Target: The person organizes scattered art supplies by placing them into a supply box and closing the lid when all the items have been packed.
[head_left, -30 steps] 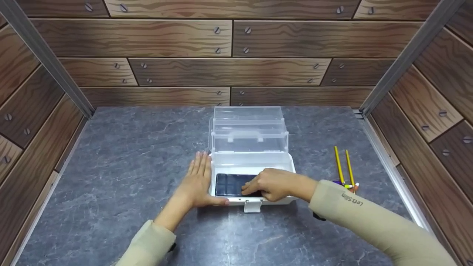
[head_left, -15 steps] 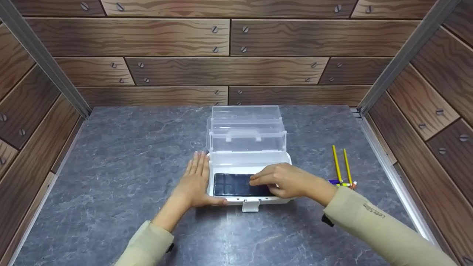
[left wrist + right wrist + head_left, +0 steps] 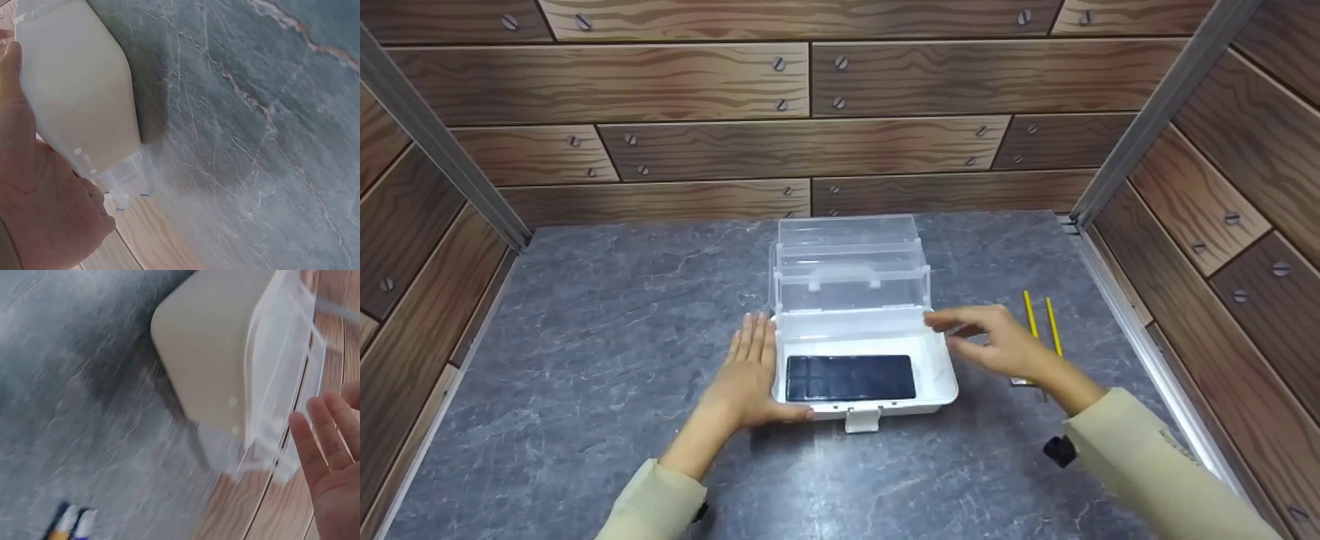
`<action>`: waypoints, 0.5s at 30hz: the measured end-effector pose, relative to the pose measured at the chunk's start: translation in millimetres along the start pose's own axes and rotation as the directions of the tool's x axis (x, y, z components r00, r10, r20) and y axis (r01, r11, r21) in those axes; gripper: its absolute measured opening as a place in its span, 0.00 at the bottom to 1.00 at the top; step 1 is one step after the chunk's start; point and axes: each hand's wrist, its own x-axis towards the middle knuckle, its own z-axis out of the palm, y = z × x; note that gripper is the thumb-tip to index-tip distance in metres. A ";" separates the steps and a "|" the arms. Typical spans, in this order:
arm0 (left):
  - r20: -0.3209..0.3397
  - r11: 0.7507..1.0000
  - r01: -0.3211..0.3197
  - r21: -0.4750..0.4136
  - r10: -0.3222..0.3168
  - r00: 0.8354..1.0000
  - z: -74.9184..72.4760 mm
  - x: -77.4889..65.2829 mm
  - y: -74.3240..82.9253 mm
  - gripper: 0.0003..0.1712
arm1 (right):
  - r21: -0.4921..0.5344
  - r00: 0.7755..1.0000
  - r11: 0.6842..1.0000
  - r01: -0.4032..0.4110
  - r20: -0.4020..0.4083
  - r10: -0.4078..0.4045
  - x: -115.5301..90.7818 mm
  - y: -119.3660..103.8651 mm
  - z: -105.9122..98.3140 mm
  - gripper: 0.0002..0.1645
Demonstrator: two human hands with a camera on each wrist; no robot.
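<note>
Head view put the black smartphone point(image 3: 851, 377) flat on the floor of the white storage box point(image 3: 941, 367), near the front wall, glossy side up. From where I stood, it lay to the right of the left hand point(image 3: 746, 386), with the box's left wall between them. That hand was wide, its fingers straight along the outside of the wall and its thumb laid out across the front corner. Its wrist view also showed the palm up against the box.

Right of the phone, the right hand point(image 3: 994, 341) was raised by the box's right rear corner, holding nothing, its thumb well parted from its lightly bent fingers. Its fingertips overlapped the edge there, though I could not tell whether they touched it. The right wall rose between that hand and the phone; above the phone itself the box was open.

Behind, the clear plastic trays point(image 3: 851, 292) stood raised in steps, and a white latch point(image 3: 862, 420) hung down in front. Two yellow pencils point(image 3: 1054, 327) lay on the grey marbled table point(image 3: 622, 337) beyond the right hand, their near ends hidden by the forearm. Right wrist view caught an orange pen point(image 3: 58, 534) and a purple pen point(image 3: 80, 534) side by side, blurred and cut off by the edge. Wood-patterned panels point(image 3: 697, 82) walled the space.
</note>
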 end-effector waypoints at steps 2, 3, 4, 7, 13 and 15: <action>0.000 1.000 -0.004 -0.006 0.004 1.000 0.8 -0.9 -0.2 0.91 | 0.109 0.993 0.988 -0.105 -0.042 0.110 -7.1 4.7 -9.9 0.25; 0.000 1.000 -0.006 -0.009 0.006 1.000 1.1 -1.3 -0.2 0.91 | 0.159 0.986 0.976 -0.149 -0.054 0.160 -10.4 7.1 -15.1 0.25; 0.000 1.000 -0.009 -0.007 0.009 1.000 1.3 -1.7 -0.2 0.91 | 0.214 0.977 0.959 -0.188 -0.062 0.205 -13.3 9.4 -20.3 0.26; 0.000 1.000 -0.010 -0.007 0.010 1.000 1.0 -1.9 -0.2 0.91 | 0.345 0.946 0.895 -0.282 -0.058 0.320 -20.7 15.1 -36.2 0.28; -0.001 1.000 -0.011 -0.012 0.011 1.000 -0.9 -0.8 -0.5 0.90 | 0.521 0.859 0.735 -0.434 -0.007 0.512 -35.1 21.8 -62.7 0.29; 0.003 1.000 -0.010 -0.014 0.010 1.000 -1.9 0.0 -0.4 0.90 | 0.580 0.830 0.668 -0.466 0.024 0.558 -39.6 24.3 -70.1 0.28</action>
